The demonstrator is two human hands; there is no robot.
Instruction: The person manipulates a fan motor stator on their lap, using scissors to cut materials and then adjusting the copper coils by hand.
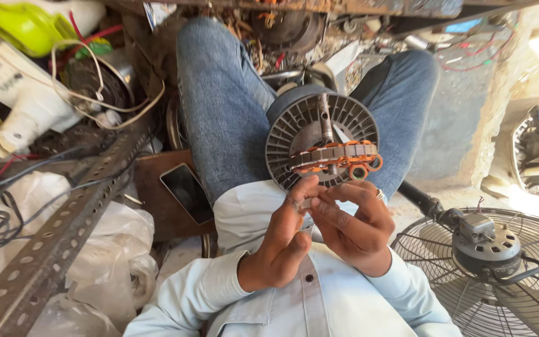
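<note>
Left hand (282, 240): my grip pinches the stator (335, 159) edge.
Right hand (354, 224): grip closed on it too.
Progress: stator out of fan (481, 268); bare, no windings yet.

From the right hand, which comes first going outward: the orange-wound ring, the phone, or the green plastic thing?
From the right hand:
1. Orange-wound ring, just above the fingers.
2. Phone, off to the left, beside the leg.
3. Green plastic thing, far top-left corner.
</note>
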